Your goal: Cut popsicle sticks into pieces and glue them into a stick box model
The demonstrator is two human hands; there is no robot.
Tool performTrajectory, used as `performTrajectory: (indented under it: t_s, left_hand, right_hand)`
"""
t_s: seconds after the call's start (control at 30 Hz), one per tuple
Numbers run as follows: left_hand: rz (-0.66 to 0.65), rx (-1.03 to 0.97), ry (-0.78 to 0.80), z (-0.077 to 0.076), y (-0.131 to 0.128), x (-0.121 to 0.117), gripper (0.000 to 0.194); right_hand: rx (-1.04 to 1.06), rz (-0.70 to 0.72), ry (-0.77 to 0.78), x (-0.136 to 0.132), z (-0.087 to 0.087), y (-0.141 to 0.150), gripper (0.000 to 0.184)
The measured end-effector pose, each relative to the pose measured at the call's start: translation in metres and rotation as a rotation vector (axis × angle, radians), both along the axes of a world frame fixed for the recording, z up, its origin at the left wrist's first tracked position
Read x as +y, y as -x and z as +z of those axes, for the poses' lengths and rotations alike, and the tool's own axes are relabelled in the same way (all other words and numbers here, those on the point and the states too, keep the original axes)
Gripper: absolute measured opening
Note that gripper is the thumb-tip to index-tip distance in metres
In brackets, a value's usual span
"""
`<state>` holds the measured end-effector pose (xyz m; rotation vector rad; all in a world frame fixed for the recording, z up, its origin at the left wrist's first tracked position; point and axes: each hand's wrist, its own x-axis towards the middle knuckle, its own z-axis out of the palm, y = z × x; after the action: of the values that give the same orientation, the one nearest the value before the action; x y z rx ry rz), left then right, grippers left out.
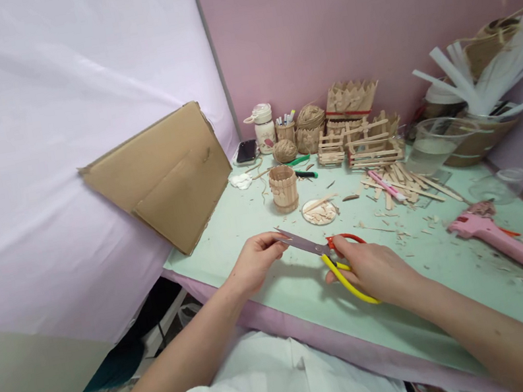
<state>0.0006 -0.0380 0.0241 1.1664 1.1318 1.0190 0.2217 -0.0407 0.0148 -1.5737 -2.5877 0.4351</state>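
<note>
My right hand (376, 268) grips a pair of scissors (324, 252) by its red and yellow handles, over the pale green table (277, 287). The blades point left and look closed or nearly so. My left hand (255, 260) pinches its fingers together right at the blade tips; whatever it holds there is too small to make out. Just beyond the scissors lie a small round lid (319, 211) with stick pieces on it and a round cup (284, 187) built of wooden sticks.
Loose craft sticks (405, 185) and cut scraps litter the table's middle right. A pink glue gun (499, 236) lies at the right with its cable. Stick-built crates (357, 140), twine balls, a jar and a phone (246, 151) stand at the back. Cardboard (162, 172) leans at left.
</note>
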Motion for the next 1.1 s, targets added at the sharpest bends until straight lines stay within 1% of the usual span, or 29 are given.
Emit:
performTrajectory:
  t_s: [0.13, 0.43, 0.53, 0.6, 0.67, 0.73, 0.87, 1.0, 1.1]
  left_hand:
    - [-0.01, 0.029, -0.006, 0.001, 0.001, 0.0, 0.011]
    - [-0.023, 0.105, 0.039, 0.003, 0.003, -0.001, 0.016]
    - [-0.035, 0.098, 0.051, 0.004, 0.003, -0.001, 0.019]
    - [-0.039, 0.08, 0.065, 0.006, 0.002, -0.001, 0.019]
    - [-0.016, 0.056, 0.106, 0.006, 0.002, -0.001, 0.02]
    - [0.013, 0.022, 0.157, 0.006, 0.002, -0.001, 0.023]
    - [0.014, -0.076, 0.193, 0.004, 0.003, 0.0, 0.029]
    - [0.024, -0.148, 0.218, 0.003, 0.002, 0.001, 0.027]
    - [0.025, -0.184, 0.244, 0.002, -0.001, 0.0, 0.027]
  right_hand:
    - [-0.006, 0.004, 0.011, 0.0, 0.0, 0.0, 0.035]
    - [-0.046, 0.018, 0.012, 0.0, -0.002, -0.002, 0.036]
    - [-0.022, 0.026, 0.011, 0.0, -0.003, -0.003, 0.03]
    - [0.028, 0.024, 0.022, 0.001, -0.003, -0.003, 0.022]
    - [0.115, 0.01, 0.065, 0.002, -0.003, -0.004, 0.014]
    - [0.215, -0.028, 0.117, 0.005, -0.003, -0.005, 0.011]
    - [0.315, -0.124, 0.12, 0.012, -0.007, -0.008, 0.022]
    - [0.394, -0.149, 0.143, 0.016, -0.013, -0.008, 0.029]
    - [0.551, -0.184, 0.179, 0.015, -0.015, -0.005, 0.031]
